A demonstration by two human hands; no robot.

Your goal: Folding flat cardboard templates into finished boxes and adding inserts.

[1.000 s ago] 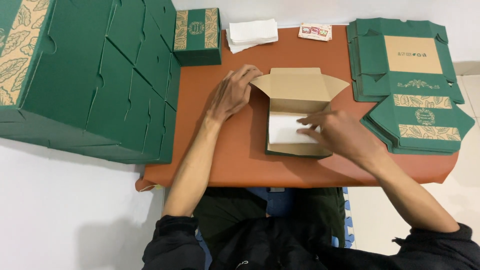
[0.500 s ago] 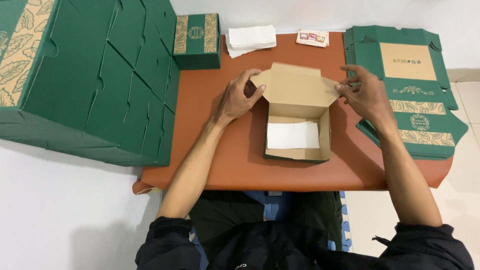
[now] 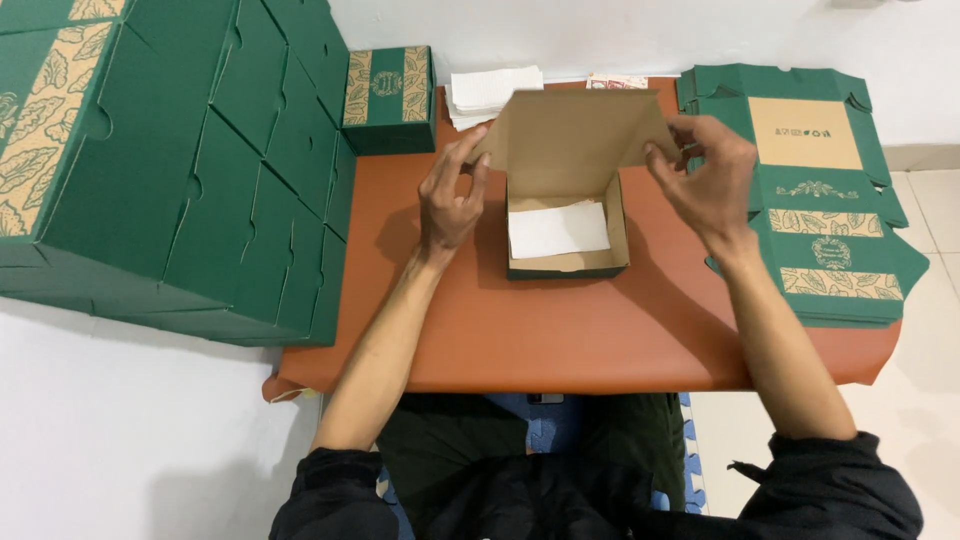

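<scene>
Mid-table (image 3: 560, 340), small cardboard box (image 3: 566, 235) sat open, white paper (image 3: 558, 230) inside. Left hand (image 3: 452, 195) and right hand (image 3: 706, 175) pinched lid flap (image 3: 575, 130) corners; light, bendable card, probably best gripped at edges.

1. The left hand (image 3: 452, 200) and right hand (image 3: 706, 180) are bare, with no rings or watch visible.
2. Black fabric sleeves (image 3: 850, 485) are pushed up to the elbows.
3. Dark green trousers (image 3: 440, 440) cover the lap.

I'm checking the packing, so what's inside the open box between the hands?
A white folded paper sheet lies flat on the floor of the open box. Anything beneath the sheet is covered and cannot be seen.
</scene>
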